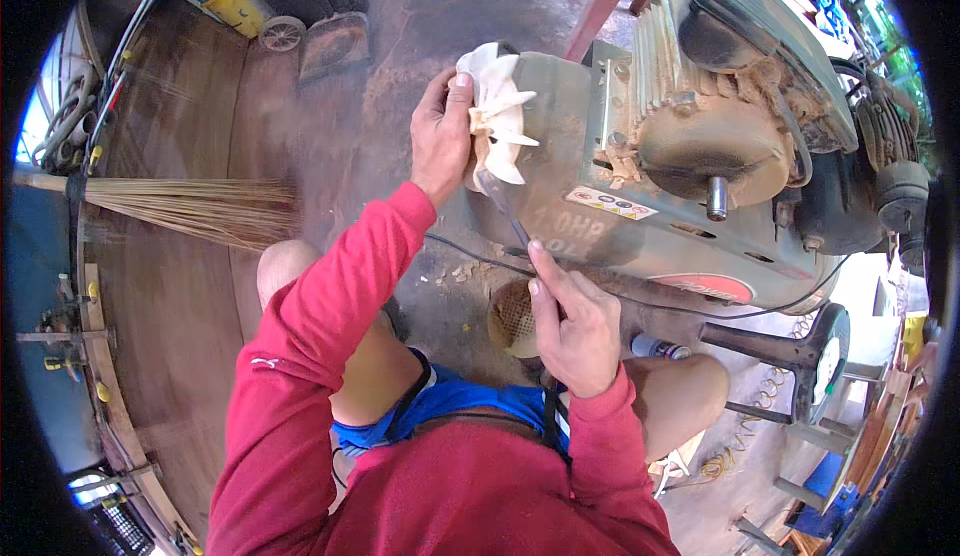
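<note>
My left hand (443,138) is closed round the back of a pale, cream-coloured piece (497,108) with several pointed spikes, held up in front of the compressor. It looks like a carving or a shell, but I cannot tell which. Its thumb presses on the piece's near face. In my right hand (578,334) is a slim dark tool (514,218) with a flat, narrow blade, gripped with the index finger stretched along it. The blade's tip reaches the lower end of the spiky piece and seems to touch it.
A dusty air compressor (560,106) with a motor (715,146) fills the right side. A straw broom (190,206) lies at left. A black cable (650,301), a round mesh basket (513,321) and a spray can (660,347) lie near my knees. A red stool (603,6) stands behind.
</note>
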Motion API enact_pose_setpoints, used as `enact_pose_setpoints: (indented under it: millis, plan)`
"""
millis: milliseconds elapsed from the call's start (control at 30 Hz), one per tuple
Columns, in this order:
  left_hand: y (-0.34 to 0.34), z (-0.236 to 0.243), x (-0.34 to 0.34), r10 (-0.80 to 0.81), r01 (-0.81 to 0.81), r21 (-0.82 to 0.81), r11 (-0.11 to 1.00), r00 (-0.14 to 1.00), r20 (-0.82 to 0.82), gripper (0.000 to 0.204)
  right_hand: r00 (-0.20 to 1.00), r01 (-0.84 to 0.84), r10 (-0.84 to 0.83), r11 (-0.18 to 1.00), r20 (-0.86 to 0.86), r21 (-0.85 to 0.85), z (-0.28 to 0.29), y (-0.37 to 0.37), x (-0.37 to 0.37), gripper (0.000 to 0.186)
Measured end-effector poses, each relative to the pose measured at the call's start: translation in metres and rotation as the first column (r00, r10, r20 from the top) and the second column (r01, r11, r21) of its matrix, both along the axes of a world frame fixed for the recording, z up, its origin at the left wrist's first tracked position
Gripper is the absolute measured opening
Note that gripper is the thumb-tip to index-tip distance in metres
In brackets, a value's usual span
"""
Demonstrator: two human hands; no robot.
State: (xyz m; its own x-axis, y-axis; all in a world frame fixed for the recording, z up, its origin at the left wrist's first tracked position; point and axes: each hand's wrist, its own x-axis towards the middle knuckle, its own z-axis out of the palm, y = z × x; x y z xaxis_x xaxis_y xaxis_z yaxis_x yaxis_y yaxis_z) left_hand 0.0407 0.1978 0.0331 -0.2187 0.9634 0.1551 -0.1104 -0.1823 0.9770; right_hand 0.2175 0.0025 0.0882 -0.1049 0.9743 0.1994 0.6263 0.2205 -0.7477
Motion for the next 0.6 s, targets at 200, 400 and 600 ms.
enact_pose_setpoints:
  millis: [200,400,600]
  plan:
    - [0.004,-0.005,-0.005,0.062,-0.062,0.032,0.998,0.998,-0.001,0.05,0.999,0.019,-0.02,1.0,0.04,0.021,0.007,0.002,-0.001,0.048]
    - [-0.003,0.006,-0.002,0.122,-0.116,0.065,0.991,0.987,-0.102,0.046,0.999,0.044,-0.045,0.995,0.007,0.085,0.007,0.023,-0.015,0.047]
    - [-0.008,0.009,-0.001,0.143,-0.144,0.007,0.99,0.974,-0.177,0.052,0.999,0.01,-0.009,0.999,-0.036,0.032,0.01,0.013,-0.004,0.045]
